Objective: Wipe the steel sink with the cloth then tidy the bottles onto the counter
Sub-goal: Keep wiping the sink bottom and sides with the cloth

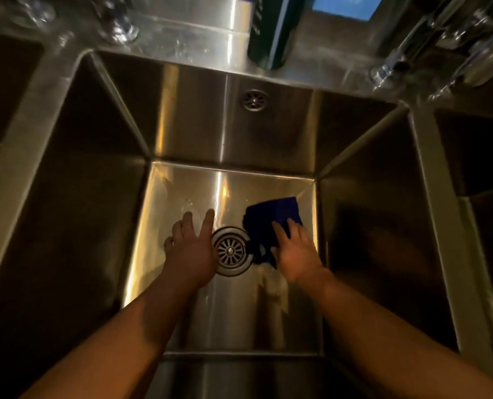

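I look straight down into a deep steel sink (199,131). On its floor, right of the round drain (231,250), lies a dark blue cloth (274,214). My right hand (295,253) presses flat on the cloth's near part, fingers spread over it. Left of the drain, my left hand (192,249) rests on the sink floor with fingers apart and nothing in it. A dark green bottle (271,33) stands on the back ledge above the sink. Clear glass bottles (441,50) lie blurred at the upper right.
An overflow grille (254,100) sits in the sink's back wall. Clear glassware (118,27) stands on the ledge at the upper left. Further basins adjoin on the left (6,90) and right (475,151). The sink floor shows wet streaks.
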`<state>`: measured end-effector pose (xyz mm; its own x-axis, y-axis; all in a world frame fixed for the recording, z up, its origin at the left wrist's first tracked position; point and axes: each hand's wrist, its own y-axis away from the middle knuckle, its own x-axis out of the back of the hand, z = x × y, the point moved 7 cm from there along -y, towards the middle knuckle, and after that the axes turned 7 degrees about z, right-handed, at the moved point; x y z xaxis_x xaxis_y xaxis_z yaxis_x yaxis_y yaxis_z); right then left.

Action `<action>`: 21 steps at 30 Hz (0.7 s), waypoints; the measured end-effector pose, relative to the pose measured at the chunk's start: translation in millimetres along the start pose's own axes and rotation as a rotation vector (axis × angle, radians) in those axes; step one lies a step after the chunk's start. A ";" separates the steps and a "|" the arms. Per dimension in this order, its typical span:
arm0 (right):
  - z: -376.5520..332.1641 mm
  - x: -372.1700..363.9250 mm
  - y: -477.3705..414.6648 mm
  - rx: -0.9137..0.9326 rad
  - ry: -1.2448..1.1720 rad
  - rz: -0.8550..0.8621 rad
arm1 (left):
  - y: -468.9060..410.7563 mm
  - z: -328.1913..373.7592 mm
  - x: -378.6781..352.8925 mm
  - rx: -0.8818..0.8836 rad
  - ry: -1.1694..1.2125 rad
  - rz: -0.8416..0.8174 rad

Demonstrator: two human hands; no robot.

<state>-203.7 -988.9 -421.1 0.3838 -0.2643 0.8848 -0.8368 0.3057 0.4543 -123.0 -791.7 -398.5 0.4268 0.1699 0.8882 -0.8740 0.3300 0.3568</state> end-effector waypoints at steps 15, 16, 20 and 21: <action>-3.3 -36.1 -4.5 -0.126 0.067 0.051 | -4.9 2.4 -51.8 -0.065 0.007 -0.084; -4.9 -37.9 7.8 -0.124 0.103 0.045 | -4.2 0.8 -53.1 -0.064 0.000 -0.093; -8.1 -61.0 62.9 -0.098 0.163 -0.137 | 0.9 -12.5 -58.3 -0.047 -0.034 -0.100; -7.1 -68.9 73.3 -0.103 0.184 -0.206 | 1.9 -16.9 -59.6 -0.039 -0.034 -0.090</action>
<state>-288.7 -941.8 -448.0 0.6136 -0.1625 0.7727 -0.6937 0.3566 0.6258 -146.2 -785.5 -455.7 0.4943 0.1062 0.8628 -0.8225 0.3784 0.4247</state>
